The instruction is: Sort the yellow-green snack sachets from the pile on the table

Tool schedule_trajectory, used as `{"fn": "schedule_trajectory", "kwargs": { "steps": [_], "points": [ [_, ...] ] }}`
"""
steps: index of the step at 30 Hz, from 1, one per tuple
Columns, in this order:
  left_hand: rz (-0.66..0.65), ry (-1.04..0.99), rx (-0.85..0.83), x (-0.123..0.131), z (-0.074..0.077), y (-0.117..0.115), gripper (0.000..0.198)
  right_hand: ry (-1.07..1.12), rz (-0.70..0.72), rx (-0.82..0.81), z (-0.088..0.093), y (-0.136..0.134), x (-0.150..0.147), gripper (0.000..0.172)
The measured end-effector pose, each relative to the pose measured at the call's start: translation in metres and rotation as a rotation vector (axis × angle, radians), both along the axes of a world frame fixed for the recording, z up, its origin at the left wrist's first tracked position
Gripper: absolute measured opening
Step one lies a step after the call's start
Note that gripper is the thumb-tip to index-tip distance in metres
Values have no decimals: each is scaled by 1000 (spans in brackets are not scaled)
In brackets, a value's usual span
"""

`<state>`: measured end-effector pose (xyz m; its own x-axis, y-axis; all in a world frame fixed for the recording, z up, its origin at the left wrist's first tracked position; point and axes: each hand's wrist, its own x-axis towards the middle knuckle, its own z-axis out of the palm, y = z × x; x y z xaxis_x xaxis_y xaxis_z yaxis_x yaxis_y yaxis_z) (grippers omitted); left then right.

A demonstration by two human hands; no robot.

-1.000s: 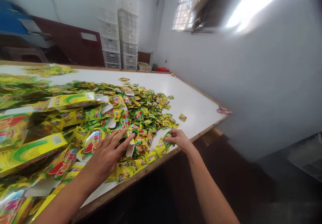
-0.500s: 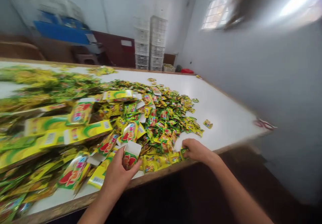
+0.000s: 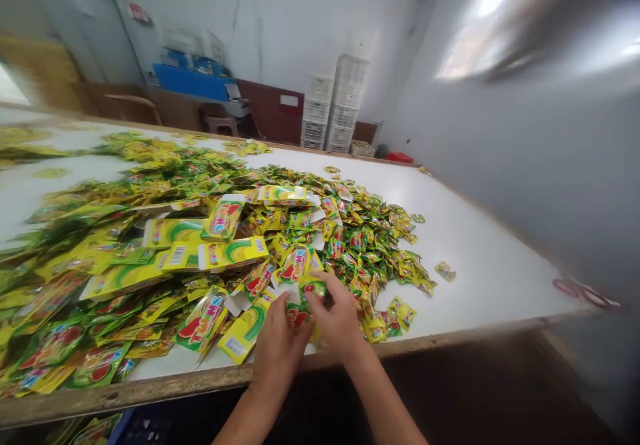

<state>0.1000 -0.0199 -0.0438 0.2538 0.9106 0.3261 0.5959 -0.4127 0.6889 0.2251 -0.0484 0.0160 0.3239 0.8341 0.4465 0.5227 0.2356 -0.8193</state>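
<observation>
My left hand [image 3: 279, 341] is wrapped round a small open carton [image 3: 297, 316] with a red watermelon picture, held upright by the table's front edge. Just above its mouth, my right hand [image 3: 341, 318] pinches a small green and yellow candy packet [image 3: 313, 289] between thumb and fingers. Most of the carton is hidden by both hands. To the left lie several yellow cartons [image 3: 233, 253] and watermelon-printed cartons [image 3: 203, 321], some with flaps up. A heap of small candy packets [image 3: 357, 238] spreads behind and right of my hands.
Larger flat pouches [image 3: 100, 358] cover the table's left side. The white table [image 3: 480, 265] has a wooden rim, with red-and-white cord or scissors-like handles [image 3: 585, 291] at its right corner. White crates [image 3: 345, 101] stand stacked by the far wall. A blue bin [image 3: 143, 428] sits below the front edge.
My right hand has moved left from the loose packets to the carton, bringing a packet with it. My left hand still holds the carton. The camera view has swung left.
</observation>
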Motion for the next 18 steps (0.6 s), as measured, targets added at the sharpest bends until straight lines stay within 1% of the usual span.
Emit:
{"fn": "schedule_trajectory", "kwargs": {
  "steps": [2, 4, 8, 10, 13, 14, 15, 18],
  "points": [
    [-33, -22, 29, -1, -2, -1, 56, -62, 91, -29, 4, -3, 7, 23],
    [-42, -47, 68, 0, -2, -2, 53, -110, 156, -82, 13, -3, 13, 19],
    [-22, -98, 111, 1, -1, -4, 50, -213, 253, -217, 29, 2, 11, 24],
    [-17, -129, 80, 1, -1, -4, 48, -285, 223, -262, 33, 6, 6, 26],
    [-17, -173, 17, 1, 0, -4, 47, -424, 92, -284, 38, 9, -3, 25],
    [-20, -195, -1, 0, 0, -4, 46, -466, 79, -278, 39, 9, -5, 24],
    [-28, -221, -31, -1, 0, -4, 45, -498, 101, -269, 41, 9, -6, 23],
    [-63, -353, -199, -6, -1, -3, 45, -519, 285, -263, 45, 5, -5, 26]
  ]
}}
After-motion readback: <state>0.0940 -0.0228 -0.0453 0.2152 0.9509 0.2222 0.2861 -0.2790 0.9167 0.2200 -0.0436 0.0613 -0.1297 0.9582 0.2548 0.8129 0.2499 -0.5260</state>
